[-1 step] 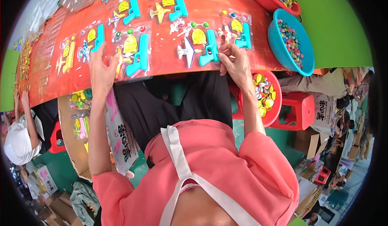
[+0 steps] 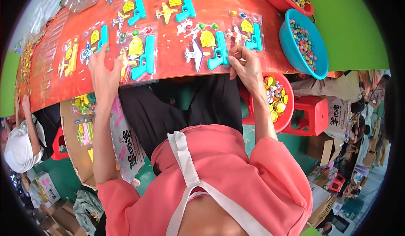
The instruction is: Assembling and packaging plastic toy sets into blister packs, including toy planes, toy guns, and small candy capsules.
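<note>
Toy packs (image 2: 139,58) lie on the card sheet (image 2: 177,65); bead bowl (image 2: 295,52) at 2 o'clock, toy basin (image 2: 287,109) below it.

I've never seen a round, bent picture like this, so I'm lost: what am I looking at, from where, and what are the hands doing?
The picture comes from a wide fisheye camera worn on a person's head, looking down. That is why straight edges curve and the person's own pink shirt fills the bottom. No machine is here, only two bare hands.

In front lies a long red card sheet with clear blister packs of toys: turquoise toy pistols, small planes and yellow pieces. The left hand rests flat on one pack near the sheet's front edge. The right hand has its fingers at another pack, beside a turquoise pistol.

To the right stand a blue bowl of small coloured balls and, lower, a red bowl of yellow pieces. Another person in a white cap sits at the left.
</note>
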A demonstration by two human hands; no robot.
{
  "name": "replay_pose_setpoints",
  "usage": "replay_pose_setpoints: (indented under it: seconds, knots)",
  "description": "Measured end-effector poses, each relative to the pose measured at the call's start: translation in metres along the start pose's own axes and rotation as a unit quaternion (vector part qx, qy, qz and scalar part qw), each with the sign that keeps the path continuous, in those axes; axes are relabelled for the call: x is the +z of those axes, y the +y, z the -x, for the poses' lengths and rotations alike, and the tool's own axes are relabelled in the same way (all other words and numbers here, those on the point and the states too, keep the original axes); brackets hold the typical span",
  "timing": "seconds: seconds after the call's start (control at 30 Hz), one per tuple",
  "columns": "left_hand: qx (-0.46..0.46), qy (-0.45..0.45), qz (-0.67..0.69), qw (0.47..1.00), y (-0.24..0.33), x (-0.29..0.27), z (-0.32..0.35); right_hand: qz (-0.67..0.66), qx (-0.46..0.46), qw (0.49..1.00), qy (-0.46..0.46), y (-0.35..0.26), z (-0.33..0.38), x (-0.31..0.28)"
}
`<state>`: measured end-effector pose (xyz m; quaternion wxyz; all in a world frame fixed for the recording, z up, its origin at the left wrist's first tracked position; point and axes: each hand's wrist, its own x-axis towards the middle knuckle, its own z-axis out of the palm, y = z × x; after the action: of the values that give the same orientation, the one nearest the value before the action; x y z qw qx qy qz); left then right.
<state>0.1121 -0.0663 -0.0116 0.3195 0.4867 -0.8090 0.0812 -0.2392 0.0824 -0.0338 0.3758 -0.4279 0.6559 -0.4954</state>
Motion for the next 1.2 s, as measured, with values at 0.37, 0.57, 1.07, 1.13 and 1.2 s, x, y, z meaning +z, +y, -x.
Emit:
replay_pose_setpoints:
  seconds: [0.37,0.57,1.07,1.13,1.2]
  knots:
    - [-0.415,-0.340,0.734,0.416,0.127,0.002,0.094,-0.060,0.029,0.998,-0.004,0.003,0.056,0.000]
    - [-0.411,-0.296,0.778,0.371,0.146,0.044,0.087,-0.049,0.045,0.997,-0.036,0.012,0.096,0.005]
    - [-0.384,-0.306,0.787,0.373,0.144,0.000,0.105,0.255,-0.256,0.932,0.019,-0.023,0.062,0.011]
    - [-0.380,-0.310,0.785,0.378,0.144,-0.002,0.106,0.262,-0.275,0.924,-0.040,-0.032,0.053,0.021]
    - [-0.369,-0.322,0.785,0.381,0.143,-0.002,0.108,0.300,-0.325,0.893,-0.078,-0.035,0.043,0.034]
